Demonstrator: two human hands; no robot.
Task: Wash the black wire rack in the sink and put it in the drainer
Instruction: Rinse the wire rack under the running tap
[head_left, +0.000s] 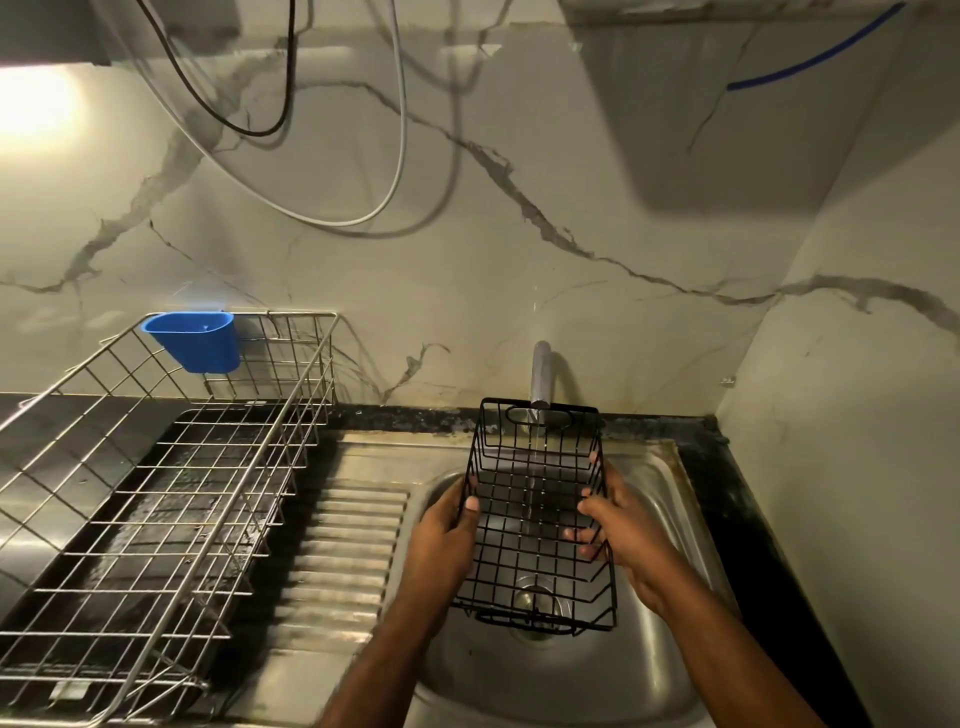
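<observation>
The black wire rack (535, 566) is a small open basket held over the steel sink (654, 670), its open side facing me. My left hand (447, 530) grips its left wall, thumb inside the wires. On the other side my right hand (621, 525) grips the right wall with fingers curled through the mesh. A thin stream of water runs from the tap (540, 374) down through the rack. The steel wire drainer (156, 499) stands to the left on the counter.
A blue plastic cup (200, 340) hangs on the drainer's back rim. The ribbed draining board (348, 551) lies between drainer and sink bowl. The sink drain (535, 603) shows through the rack. Marble walls close in behind and to the right; cables hang above.
</observation>
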